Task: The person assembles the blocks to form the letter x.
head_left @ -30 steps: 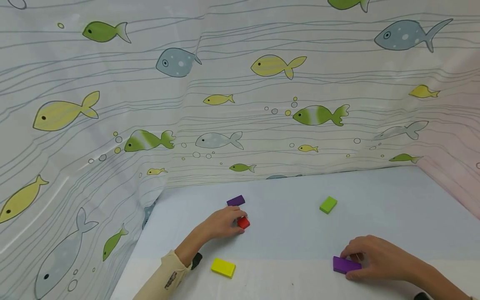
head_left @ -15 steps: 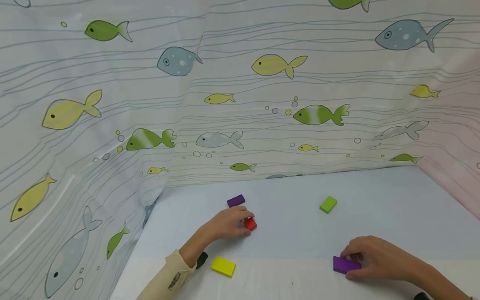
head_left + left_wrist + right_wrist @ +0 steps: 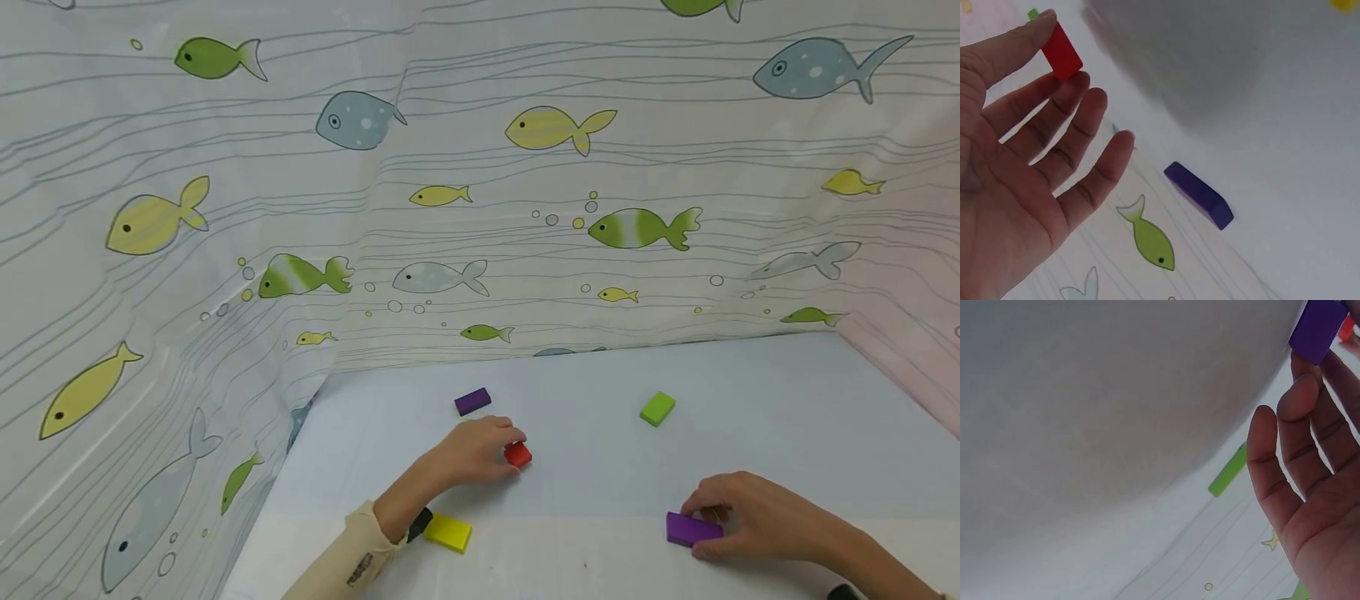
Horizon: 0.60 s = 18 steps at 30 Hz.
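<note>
My left hand (image 3: 480, 454) pinches a small red block (image 3: 518, 455) between thumb and fingertips, left of the table's middle. In the left wrist view the red block (image 3: 1062, 51) shows between the thumb and the first fingers, the other fingers spread apart. At the right front, my right hand (image 3: 757, 512) grips a purple block (image 3: 693, 529) by its long sides, thumb on the near side and fingers on the far side. The right wrist view has this purple block (image 3: 1319, 330) at its top right corner.
A dark purple block (image 3: 473, 402) lies behind the left hand. Toward the back right is a light green block (image 3: 657, 409). Near the left wrist lies a yellow block (image 3: 450, 532). A fish-patterned curtain (image 3: 525, 250) hangs behind and beside the white table (image 3: 570, 467).
My left hand has moved right and slightly nearer with the red block, away from the dark purple block. My right hand and its purple block have stayed in place.
</note>
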### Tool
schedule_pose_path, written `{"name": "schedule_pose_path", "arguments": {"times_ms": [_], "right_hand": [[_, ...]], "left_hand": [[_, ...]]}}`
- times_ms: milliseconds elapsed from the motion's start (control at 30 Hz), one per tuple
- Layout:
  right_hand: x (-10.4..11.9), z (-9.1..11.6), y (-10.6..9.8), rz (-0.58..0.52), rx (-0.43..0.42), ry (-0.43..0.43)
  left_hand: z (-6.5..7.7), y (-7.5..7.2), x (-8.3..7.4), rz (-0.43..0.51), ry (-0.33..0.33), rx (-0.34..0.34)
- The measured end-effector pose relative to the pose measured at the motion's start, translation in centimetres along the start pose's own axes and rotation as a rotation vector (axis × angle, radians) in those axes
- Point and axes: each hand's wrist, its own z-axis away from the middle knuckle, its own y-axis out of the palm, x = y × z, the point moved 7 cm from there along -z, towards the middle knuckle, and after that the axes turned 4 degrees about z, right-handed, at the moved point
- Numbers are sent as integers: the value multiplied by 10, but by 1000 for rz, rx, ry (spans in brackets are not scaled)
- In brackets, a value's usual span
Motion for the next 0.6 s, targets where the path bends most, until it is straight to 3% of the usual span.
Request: {"name": "schedule_pose_path", "arguments": {"times_ms": [233, 600], "right_hand": [[1, -1, 0, -15, -3, -15], [1, -2, 1, -22, 14, -11]], "left_hand": [[-3, 5, -12, -63, -26, 39], [-11, 6, -32, -127, 19, 43]]}}
